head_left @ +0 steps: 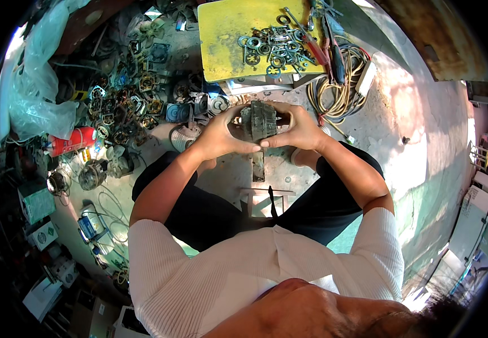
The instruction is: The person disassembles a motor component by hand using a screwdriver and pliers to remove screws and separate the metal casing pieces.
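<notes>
Between my two hands is a dark, grimy, round machine part with a ribbed side [259, 121], which looks like an electric motor body. My left hand [221, 137] wraps its left side and my right hand [298, 129] its right side. Both thumbs nearly meet at the part's near edge. Directly below it a narrow, worn strip [258, 168] reaches toward a small wooden stool or frame [280, 194] between my legs. Whether the part rests on that strip is hidden.
Ahead, a yellow board [218, 50] carries metal rings and small parts [277, 48], plus red-handled pliers [316, 52]. Right of it lie a coiled cable [334, 104] and a white power strip [366, 79]. Scattered motor parts [123, 107] and a red bottle [74, 141] lie left.
</notes>
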`<state>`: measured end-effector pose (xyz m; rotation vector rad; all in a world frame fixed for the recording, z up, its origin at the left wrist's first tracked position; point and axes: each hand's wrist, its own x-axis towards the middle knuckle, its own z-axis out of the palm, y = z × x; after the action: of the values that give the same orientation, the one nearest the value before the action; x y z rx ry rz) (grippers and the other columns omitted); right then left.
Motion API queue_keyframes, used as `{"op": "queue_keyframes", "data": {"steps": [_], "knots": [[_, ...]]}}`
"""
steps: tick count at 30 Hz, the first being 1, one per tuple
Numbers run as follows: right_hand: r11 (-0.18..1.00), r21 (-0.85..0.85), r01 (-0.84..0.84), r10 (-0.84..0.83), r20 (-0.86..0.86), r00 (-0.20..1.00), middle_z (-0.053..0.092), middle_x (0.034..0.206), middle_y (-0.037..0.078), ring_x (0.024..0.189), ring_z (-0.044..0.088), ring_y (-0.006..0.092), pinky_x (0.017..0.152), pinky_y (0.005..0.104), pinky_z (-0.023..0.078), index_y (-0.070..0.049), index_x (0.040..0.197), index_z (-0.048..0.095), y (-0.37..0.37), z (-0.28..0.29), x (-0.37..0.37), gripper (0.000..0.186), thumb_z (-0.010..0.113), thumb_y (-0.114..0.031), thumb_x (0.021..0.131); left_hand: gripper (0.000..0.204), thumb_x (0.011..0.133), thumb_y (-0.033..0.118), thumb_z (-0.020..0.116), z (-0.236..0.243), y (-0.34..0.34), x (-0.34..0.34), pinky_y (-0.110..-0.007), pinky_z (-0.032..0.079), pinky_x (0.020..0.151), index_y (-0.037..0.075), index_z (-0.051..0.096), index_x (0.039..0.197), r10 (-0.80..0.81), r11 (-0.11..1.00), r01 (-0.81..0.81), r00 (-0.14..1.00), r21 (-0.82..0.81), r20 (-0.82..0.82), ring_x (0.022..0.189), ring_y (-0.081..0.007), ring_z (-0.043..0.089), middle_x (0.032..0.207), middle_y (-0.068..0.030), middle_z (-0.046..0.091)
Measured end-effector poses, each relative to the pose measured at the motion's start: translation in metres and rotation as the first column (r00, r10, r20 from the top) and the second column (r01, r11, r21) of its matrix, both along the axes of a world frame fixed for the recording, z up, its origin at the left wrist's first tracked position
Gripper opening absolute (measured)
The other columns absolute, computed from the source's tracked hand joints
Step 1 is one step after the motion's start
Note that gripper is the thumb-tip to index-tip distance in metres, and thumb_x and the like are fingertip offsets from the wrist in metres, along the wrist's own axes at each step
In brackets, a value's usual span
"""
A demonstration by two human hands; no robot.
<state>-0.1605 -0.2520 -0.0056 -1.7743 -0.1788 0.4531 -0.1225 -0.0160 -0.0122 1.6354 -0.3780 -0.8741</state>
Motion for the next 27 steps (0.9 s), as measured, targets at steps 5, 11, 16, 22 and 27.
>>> {"op": "queue_keyframes", "data": {"steps": [5, 11, 16, 22, 27], "knots": [[1.000, -0.010, -0.014, 0.014, -0.012, 1.000, 0.061, 0.124, 0.021, 0.116, 0.058, 0.0247, 0.104, 0.0348, 0.042, 0.010, 0.137, 0.044, 0.004, -0.009, -0.001, 0.098, 0.090, -0.031, 0.060, 0.102, 0.057, 0.019, 0.090, -0.002, -0.005, -0.005, -0.035, 0.038, 0.106, -0.002, 0.038, 0.142, 0.018, 0.996, -0.029, 0.992, 0.088, 0.125, 0.122, -0.0221, 0.052, 0.134, -0.0143, 0.053], [1.000, 0.000, 0.001, -0.001, -0.007, 1.000, 0.058, 0.126, 0.017, 0.118, 0.054, 0.0206, 0.105, 0.0344, 0.040, 0.008, 0.137, 0.044, 0.009, -0.008, -0.003, 0.096, 0.091, -0.024, 0.060, 0.095, 0.056, 0.023, 0.086, 0.003, -0.006, -0.008, -0.037, 0.040, 0.106, 0.004, 0.043, 0.139, 0.033, 0.983, -0.077, 0.967, 0.167, 0.252, 0.124, -0.0272, 0.051, 0.133, -0.0157, 0.054], [1.000, 0.007, 0.015, -0.015, 0.052, 0.999, 0.058, 0.125, 0.017, 0.116, 0.056, 0.0214, 0.104, 0.0338, 0.041, 0.009, 0.137, 0.044, 0.007, -0.015, -0.002, 0.097, 0.091, -0.024, 0.059, 0.097, 0.055, 0.024, 0.088, -0.003, -0.007, -0.014, -0.037, 0.039, 0.106, 0.004, 0.043, 0.139, 0.088, 0.968, -0.139, 0.968, 0.209, 0.237, 0.126, -0.0272, 0.050, 0.134, -0.0160, 0.052], [0.998, -0.031, -0.047, 0.048, 0.044, 0.998, 0.061, 0.121, 0.017, 0.112, 0.058, 0.0216, 0.100, 0.0341, 0.043, 0.009, 0.132, 0.049, 0.002, -0.002, 0.003, 0.091, 0.091, -0.024, 0.059, 0.101, 0.052, 0.026, 0.090, -0.003, -0.011, -0.016, -0.038, 0.040, 0.105, 0.002, 0.043, 0.138, 0.107, 0.961, -0.145, 0.980, 0.237, 0.167, 0.127, -0.0281, 0.049, 0.136, -0.0171, 0.051], [0.995, 0.052, -0.081, 0.081, -0.007, 0.997, 0.063, 0.119, 0.015, 0.107, 0.059, 0.0197, 0.097, 0.0326, 0.044, 0.008, 0.133, 0.050, -0.003, -0.005, 0.006, 0.086, 0.090, -0.022, 0.063, 0.095, 0.054, 0.018, 0.090, -0.011, -0.008, -0.007, -0.035, 0.041, 0.102, -0.001, 0.044, 0.135, 0.053, 0.982, -0.088, 0.978, 0.169, 0.200, 0.116, -0.0223, 0.055, 0.123, -0.0137, 0.058]]}}
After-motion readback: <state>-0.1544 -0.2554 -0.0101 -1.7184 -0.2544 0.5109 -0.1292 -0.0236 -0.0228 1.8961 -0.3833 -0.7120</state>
